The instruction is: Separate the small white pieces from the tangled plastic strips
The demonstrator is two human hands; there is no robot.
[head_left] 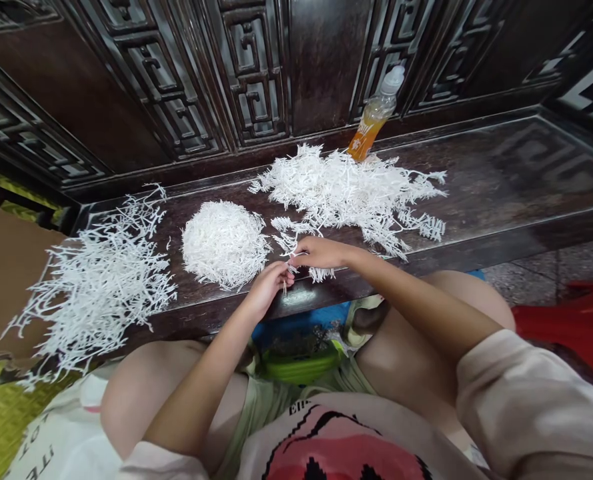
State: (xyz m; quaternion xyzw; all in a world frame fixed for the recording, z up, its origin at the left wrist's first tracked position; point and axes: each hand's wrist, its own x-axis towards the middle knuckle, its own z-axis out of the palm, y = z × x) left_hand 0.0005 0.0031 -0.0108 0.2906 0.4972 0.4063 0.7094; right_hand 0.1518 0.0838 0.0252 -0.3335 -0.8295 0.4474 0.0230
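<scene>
My left hand (271, 285) is closed on a small white branched piece near the front edge of the dark wooden bench (496, 180). Touching it, my right hand (313, 253) pinches the same piece from the other side. A round pile of short white bits (223, 243) lies just left of my hands. Beyond my right hand spreads a larger heap of white comb-like pieces (336, 187). At the left, a loose pile of long white branched strips (106, 287) reaches over the bench edge.
A bottle of orange liquid (371, 123) stands behind the larger heap, against the carved wooden panel (321, 60). Brown cardboard (6, 267) is at the left. Below the bench lies a green object (301, 365); a red one (571, 323) is at the right.
</scene>
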